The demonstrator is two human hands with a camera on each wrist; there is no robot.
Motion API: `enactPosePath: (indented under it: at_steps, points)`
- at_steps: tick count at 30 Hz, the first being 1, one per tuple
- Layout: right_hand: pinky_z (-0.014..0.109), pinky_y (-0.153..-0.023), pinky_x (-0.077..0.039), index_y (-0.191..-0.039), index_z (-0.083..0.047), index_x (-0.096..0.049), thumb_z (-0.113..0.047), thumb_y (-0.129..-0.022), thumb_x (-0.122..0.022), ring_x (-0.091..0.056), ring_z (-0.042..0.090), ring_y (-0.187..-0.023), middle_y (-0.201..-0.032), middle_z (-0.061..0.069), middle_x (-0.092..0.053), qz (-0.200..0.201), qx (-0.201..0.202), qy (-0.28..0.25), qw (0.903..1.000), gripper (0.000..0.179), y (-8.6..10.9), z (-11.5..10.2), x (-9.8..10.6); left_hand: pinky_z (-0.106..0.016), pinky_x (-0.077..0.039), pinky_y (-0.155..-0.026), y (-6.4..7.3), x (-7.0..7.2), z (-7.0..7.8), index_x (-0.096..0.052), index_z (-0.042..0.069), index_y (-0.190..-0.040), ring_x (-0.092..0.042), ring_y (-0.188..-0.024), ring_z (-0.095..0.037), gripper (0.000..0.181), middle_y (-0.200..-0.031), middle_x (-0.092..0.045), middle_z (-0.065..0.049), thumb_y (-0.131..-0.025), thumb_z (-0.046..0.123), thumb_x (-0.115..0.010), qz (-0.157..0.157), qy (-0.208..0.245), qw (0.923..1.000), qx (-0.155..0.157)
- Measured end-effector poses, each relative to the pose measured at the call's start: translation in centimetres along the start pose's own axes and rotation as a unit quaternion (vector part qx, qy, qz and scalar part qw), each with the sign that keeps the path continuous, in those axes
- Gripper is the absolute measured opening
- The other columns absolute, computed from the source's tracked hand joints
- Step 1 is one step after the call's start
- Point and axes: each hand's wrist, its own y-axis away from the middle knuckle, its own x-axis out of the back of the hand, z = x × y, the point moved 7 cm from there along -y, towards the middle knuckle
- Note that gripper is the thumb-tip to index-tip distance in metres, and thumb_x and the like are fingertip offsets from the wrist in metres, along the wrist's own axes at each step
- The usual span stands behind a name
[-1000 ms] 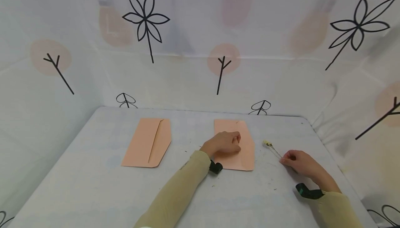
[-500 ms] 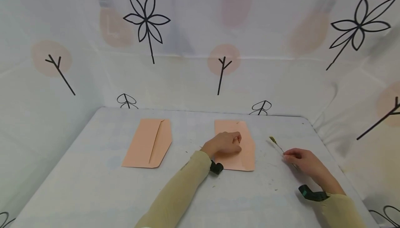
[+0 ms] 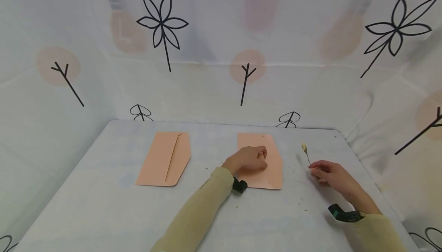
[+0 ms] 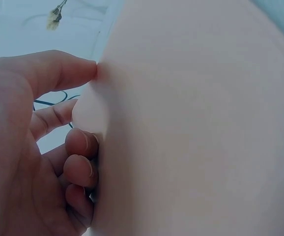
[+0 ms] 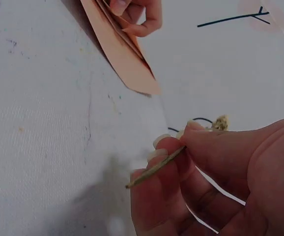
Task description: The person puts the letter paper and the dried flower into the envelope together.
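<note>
My right hand [image 3: 336,177] pinches a small dried flower [image 3: 304,148] by its stem, between thumb and fingertips. In the right wrist view the flower's pale yellow head [image 5: 221,123] sticks out beyond the thumb, and the stem's cut end crosses the fingers. My left hand [image 3: 249,157] is over the right-hand peach envelope [image 3: 274,175], pinching the paper with thumb and forefinger. That envelope fills much of the left wrist view, its edge at the thumb tip and the other fingers curled beside it. The flower is to the right of this envelope, apart from it.
A second peach envelope [image 3: 162,160] lies flat on the left of the white-covered table [image 3: 103,213]. Tiny plant crumbs [image 3: 299,203] are scattered near the right envelope. A printed cloth [image 3: 207,83] rises behind the table and at both sides.
My right hand has turned the flower, so its head now points more upward and stands farther from the envelope. The left hand and both envelopes have stayed in place.
</note>
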Motion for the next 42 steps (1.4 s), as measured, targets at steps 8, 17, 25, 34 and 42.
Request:
enactPosePath:
  at_steps: [8, 17, 25, 34, 42]
  points:
    - [0.032, -0.073, -0.057, -0.122, 0.009, -0.057, -0.02, -0.102, -0.058, -0.063, 0.021, -0.09, -0.103, 0.013, -0.067, 0.001, 0.014, -0.033, 0.9994, 0.035, -0.6, -1.5, -1.4, -0.025, -0.033, -0.059, 0.0, -0.1, -0.1, -0.052, 0.03, -0.097, -0.049, -0.066, -0.01, 0.017, -0.067, -0.047, 0.007, -0.085, 0.031, -0.064, -0.001, -0.006, 1.0, 0.0]
    - [0.029, -0.073, -0.056, -0.119, 0.01, -0.058, -0.017, -0.099, -0.062, -0.067, 0.017, -0.087, -0.1, 0.011, -0.069, -0.009, 0.023, -0.064, 0.9977, 0.033, -2.0, -2.9, -3.3, -0.025, -0.032, -0.058, 0.2, 0.2, 0.1, -0.052, 0.029, -0.098, -0.047, -0.064, -0.011, 0.017, -0.066, -0.046, 0.007, -0.087, 0.031, -0.065, 0.0, 0.0, 1.0, -0.004]
    - [0.028, -0.071, -0.056, -0.118, 0.011, -0.058, -0.015, -0.098, -0.064, -0.069, 0.015, -0.083, -0.097, 0.012, -0.07, -0.019, 0.011, -0.09, 0.9957, 0.033, -3.5, -4.5, -5.3, -0.025, -0.033, -0.058, 0.1, 0.2, 0.1, -0.052, 0.029, -0.099, -0.048, -0.064, -0.012, 0.018, -0.068, -0.048, 0.005, -0.088, 0.033, -0.066, 0.001, -0.004, 1.0, -0.004]
    - [0.028, -0.071, -0.055, -0.116, 0.011, -0.057, -0.011, -0.098, -0.063, -0.071, 0.017, -0.08, -0.092, 0.011, -0.071, -0.049, 0.016, -0.108, 0.9928, 0.029, -5.2, -5.8, -7.7, -0.026, -0.034, -0.057, -0.1, 0.1, 0.2, -0.052, 0.03, -0.1, -0.049, -0.064, -0.012, 0.02, -0.069, -0.047, 0.004, -0.088, 0.035, -0.067, 0.0, -0.008, 1.0, -0.002]
    - [0.028, -0.073, -0.056, -0.117, 0.011, -0.058, -0.009, -0.099, -0.061, -0.07, 0.014, -0.082, -0.097, 0.012, -0.069, -0.068, 0.012, -0.125, 0.9897, 0.027, -6.4, -6.3, -9.5, -0.026, -0.035, -0.058, -0.1, 0.2, 0.2, -0.052, 0.031, -0.102, -0.049, -0.065, -0.012, 0.02, -0.069, -0.045, 0.003, -0.09, 0.043, -0.064, 0.008, -0.009, 0.9996, -0.024]
